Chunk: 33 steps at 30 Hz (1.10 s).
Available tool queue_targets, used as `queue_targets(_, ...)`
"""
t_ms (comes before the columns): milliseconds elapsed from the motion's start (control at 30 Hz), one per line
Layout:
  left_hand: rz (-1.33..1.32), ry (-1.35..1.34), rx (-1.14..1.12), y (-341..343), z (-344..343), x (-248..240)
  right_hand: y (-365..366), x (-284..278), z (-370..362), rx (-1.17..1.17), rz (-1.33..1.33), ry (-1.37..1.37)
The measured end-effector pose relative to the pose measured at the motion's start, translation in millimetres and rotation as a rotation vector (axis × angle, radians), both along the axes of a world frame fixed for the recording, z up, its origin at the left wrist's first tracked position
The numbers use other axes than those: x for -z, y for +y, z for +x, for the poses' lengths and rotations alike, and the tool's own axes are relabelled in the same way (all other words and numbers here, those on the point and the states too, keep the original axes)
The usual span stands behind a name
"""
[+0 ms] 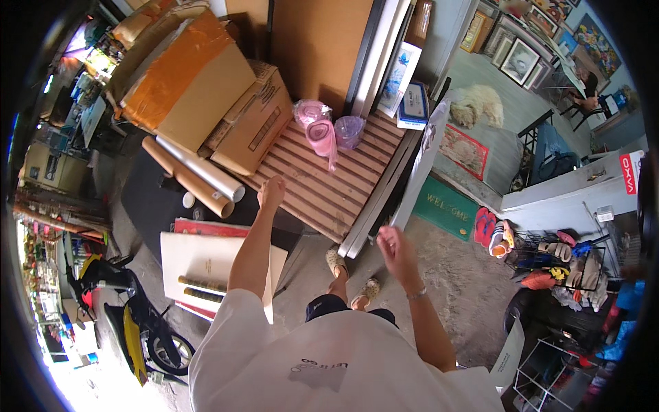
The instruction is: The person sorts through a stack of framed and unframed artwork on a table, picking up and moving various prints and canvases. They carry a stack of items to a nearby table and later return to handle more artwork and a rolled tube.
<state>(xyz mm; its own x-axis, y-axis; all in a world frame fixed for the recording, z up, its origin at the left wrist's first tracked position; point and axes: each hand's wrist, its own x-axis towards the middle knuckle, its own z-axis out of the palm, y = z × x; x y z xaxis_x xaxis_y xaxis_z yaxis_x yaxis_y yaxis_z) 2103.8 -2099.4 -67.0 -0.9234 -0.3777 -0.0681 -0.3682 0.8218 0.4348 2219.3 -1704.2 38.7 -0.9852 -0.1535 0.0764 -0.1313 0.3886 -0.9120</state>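
My left hand [272,192] is over the near left edge of the slatted wooden platform [309,192], close to the cardboard boxes, its fingers curled in with nothing seen in them. My right hand [397,255] hangs in the air right of the platform's near corner, slightly blurred. Its fingers are loosely bent and partly apart, and I see nothing held. On the platform lie a pink roll [320,136], a clear-wrapped pink bundle [312,112] and a purplish wrapped roll [349,132]. A large taped cardboard box [199,75] leans on another carton [254,127].
Cardboard tubes [189,178] and flat boards [199,257] lie at left, near a yellow-black motorbike [130,329]. Tall panels [322,48] stand behind the platform. To the right are a green doormat [443,209], a shoe rack [559,261] and a white dog [477,104].
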Motion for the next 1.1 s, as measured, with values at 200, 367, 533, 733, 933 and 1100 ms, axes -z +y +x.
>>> queue_targets(200,-0.293,0.431,-0.098,24.1,-58.6,7.2,29.3,-2.4,51.1,-0.023,0.132,-0.301)
queue_targets(367,-0.313,0.214,0.147,69.1,3.5,47.2,117.8,143.6,220.1,0.461,0.427,-0.709)
queue_targets(533,-0.372,0.086,-0.025,39.1,-26.3,72.3,191.3,228.8,405.7,0.07,0.504,-1.383)
queue_targets(733,-0.344,0.057,0.045,21.4,-60.1,71.5,190.2,227.9,337.5,0.314,0.194,-1.159)
queue_targets(933,-0.153,0.141,-0.066,99.4,12.0,29.9,298.7,254.0,271.6,0.256,0.161,-0.862)
queue_targets(1100,-0.274,0.118,-0.425,169.1,145.7,21.6,456.5,306.7,255.0,0.718,-0.889,-1.058)
